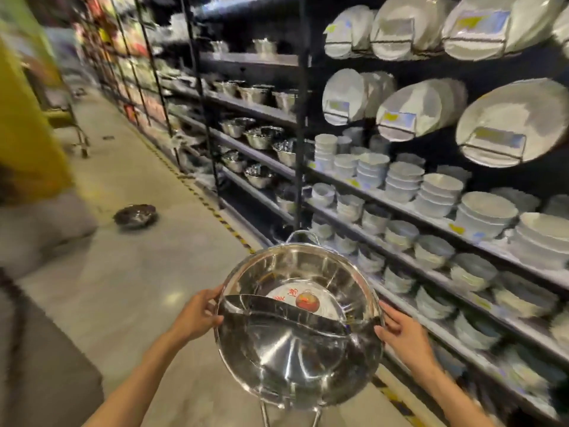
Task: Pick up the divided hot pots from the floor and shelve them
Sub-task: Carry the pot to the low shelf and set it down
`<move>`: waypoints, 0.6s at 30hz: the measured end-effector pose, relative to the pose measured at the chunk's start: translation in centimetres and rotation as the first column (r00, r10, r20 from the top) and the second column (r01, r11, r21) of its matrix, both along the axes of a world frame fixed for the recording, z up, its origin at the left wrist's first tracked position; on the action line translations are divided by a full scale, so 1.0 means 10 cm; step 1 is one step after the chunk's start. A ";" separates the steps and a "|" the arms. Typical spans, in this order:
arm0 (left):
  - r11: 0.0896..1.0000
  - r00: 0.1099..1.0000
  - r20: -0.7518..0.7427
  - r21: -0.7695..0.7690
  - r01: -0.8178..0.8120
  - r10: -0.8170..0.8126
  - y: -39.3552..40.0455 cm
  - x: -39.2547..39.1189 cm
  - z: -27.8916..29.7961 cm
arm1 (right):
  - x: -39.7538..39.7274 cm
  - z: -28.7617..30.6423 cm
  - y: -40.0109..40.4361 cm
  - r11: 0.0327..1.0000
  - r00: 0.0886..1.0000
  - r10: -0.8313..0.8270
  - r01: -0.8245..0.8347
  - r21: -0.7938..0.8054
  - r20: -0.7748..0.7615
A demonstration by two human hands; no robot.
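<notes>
Shelving (400, 208) runs along the aisle to the right of right hand & ahead of both, stacked w/ white bowls (400, 180); steel pots (261, 137) sit further down. Concrete floor (147, 272) lies left of left hand. Divided hot pot (300, 343) is held up between both hands, off the floor, curved partition across its middle, sticker in the far half. Left hand (197, 315) grips its left rim; right hand (400, 334) clasps the right rim. Second pot (135, 215) sits on floor, well ahead of left hand.

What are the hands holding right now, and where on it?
Both hands hold a divided hot pot by its rim: left hand on the left edge, right hand on the right edge.
</notes>
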State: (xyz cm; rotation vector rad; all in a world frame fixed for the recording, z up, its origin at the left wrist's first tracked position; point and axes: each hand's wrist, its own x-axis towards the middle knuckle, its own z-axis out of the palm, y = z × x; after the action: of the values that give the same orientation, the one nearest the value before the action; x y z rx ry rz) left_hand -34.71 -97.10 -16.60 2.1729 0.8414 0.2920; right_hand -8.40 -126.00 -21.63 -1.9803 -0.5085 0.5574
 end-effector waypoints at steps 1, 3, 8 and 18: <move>0.999 0.999 0.003 0.004 -0.040 0.040 0.22 -0.07 -0.03 | 0.06 -0.01 0.32 0.999 0.999 0.039 -0.039 0.001 0.004; 0.994 0.994 0.009 0.016 -0.107 0.107 0.65 -0.18 -0.09 | 0.17 -0.02 0.94 0.991 0.991 0.132 -0.133 0.010 0.014; 0.966 0.965 0.025 0.002 -0.260 0.260 1.74 -0.30 -0.10 | 0.43 -0.05 2.51 0.957 0.956 0.287 -0.288 0.025 0.060; 0.859 0.859 -0.021 -0.035 -0.511 0.511 3.83 -0.53 -0.03 | 0.50 0.02 5.28 0.877 0.879 0.475 -0.476 0.062 0.034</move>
State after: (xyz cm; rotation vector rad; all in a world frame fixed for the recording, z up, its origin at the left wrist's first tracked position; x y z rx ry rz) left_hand -40.03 -58.80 -16.89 1.8797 1.4176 0.5209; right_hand -3.36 -73.18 -21.38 -1.7937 -1.0292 0.8128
